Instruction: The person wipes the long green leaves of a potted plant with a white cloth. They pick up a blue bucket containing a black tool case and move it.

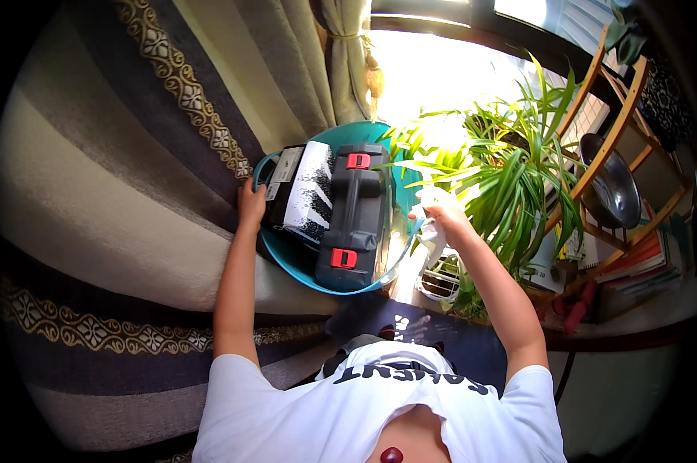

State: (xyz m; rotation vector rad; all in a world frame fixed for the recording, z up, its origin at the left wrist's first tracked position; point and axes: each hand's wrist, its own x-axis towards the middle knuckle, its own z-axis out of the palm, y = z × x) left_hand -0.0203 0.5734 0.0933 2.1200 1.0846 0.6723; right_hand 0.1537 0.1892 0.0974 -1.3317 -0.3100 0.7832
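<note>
A teal plastic basin is held out in front of me. In it lie a dark grey toolbox with red latches and a black-and-white box beside it. My left hand grips the basin's left rim. At the basin's right rim is my right hand, closed on a white cloth-like thing; whether it also holds the rim I cannot tell.
A striped curtain with a patterned border hangs on the left. A leafy green plant stands right of the basin, with a white pot below. A wooden shelf with a metal bowl and books is at far right.
</note>
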